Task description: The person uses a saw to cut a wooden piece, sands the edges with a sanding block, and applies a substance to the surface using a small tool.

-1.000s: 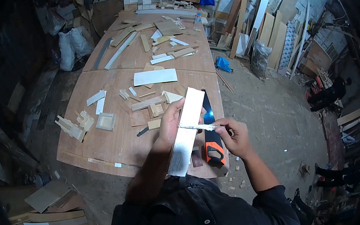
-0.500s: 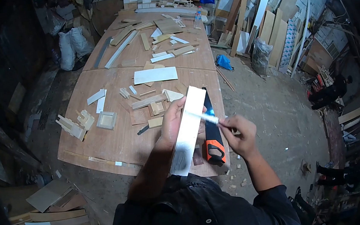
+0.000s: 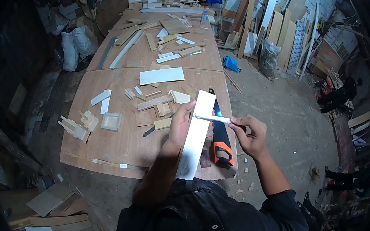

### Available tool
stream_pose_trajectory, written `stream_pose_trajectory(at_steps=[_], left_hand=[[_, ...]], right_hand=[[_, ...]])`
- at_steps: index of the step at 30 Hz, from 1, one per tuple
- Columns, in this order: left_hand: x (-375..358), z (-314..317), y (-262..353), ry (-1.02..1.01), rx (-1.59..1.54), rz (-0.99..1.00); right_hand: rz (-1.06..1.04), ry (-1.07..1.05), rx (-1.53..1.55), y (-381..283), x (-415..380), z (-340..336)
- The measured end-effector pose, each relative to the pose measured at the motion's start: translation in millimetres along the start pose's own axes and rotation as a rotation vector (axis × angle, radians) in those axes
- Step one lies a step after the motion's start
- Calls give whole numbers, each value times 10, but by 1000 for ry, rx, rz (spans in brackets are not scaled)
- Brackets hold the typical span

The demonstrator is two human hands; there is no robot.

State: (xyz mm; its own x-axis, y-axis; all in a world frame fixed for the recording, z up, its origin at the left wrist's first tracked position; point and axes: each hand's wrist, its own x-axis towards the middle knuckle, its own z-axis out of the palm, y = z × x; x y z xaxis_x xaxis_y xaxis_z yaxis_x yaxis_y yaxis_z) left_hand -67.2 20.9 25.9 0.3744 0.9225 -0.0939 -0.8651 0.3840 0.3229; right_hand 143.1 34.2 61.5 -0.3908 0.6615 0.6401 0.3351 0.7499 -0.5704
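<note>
My left hand (image 3: 179, 127) is wrapped around the long edge of a narrow white board (image 3: 195, 136), which slants up from near my body over the table's front. In my right hand (image 3: 251, 132), thumb and fingers pinch the end of a thin white stick (image 3: 214, 118); its exact kind I cannot tell. The stick lies crosswise over the board, its far tip at the board's left part. Behind and to the right of the board, a handsaw (image 3: 223, 151) with an orange and black handle rests on the table, its dark blade partly hidden by the stick.
The wooden table (image 3: 109, 153) carries a small square wooden box (image 3: 111, 121), slatted wooden pieces (image 3: 80, 127), a white panel (image 3: 161, 75) and many offcuts farther back. Boards (image 3: 283, 32) lean on the right wall. Wood scraps lie on the floor at the right.
My right hand has shifted slightly right and its grip on the stick looks more stretched out. The stick's tip now shows sharply on the board, still held by my left hand.
</note>
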Motion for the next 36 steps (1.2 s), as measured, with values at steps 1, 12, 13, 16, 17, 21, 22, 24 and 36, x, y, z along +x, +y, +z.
stream_pose_trajectory(at_steps=[1,12,13,16,17,21,22,24,36], left_hand=[[-9,-18,-11,-10,10,3],[-70,11,-35,-282,-47,13],[-145,219,-10,-43,-19,33],[-146,160,3,109,34,67],[-117,68,-8,16,64,75],[-70,-52,-72,-221,13,18],[-74,-47,-68,-249,35,27],[-71,-69,-34,-270,57,45],[-78,148,3,137,-30,106]], right_hand=[[21,24,55,46,-36,-3],[40,8,67,28,-23,51],[36,7,71,6,-25,54],[-132,-218,135,-96,-111,24],[-146,-209,114,-80,-118,37],[183,37,57,149,-74,79],[178,37,58,141,-94,62],[35,-45,261,55,-177,48],[-200,-103,97,27,-173,30]])
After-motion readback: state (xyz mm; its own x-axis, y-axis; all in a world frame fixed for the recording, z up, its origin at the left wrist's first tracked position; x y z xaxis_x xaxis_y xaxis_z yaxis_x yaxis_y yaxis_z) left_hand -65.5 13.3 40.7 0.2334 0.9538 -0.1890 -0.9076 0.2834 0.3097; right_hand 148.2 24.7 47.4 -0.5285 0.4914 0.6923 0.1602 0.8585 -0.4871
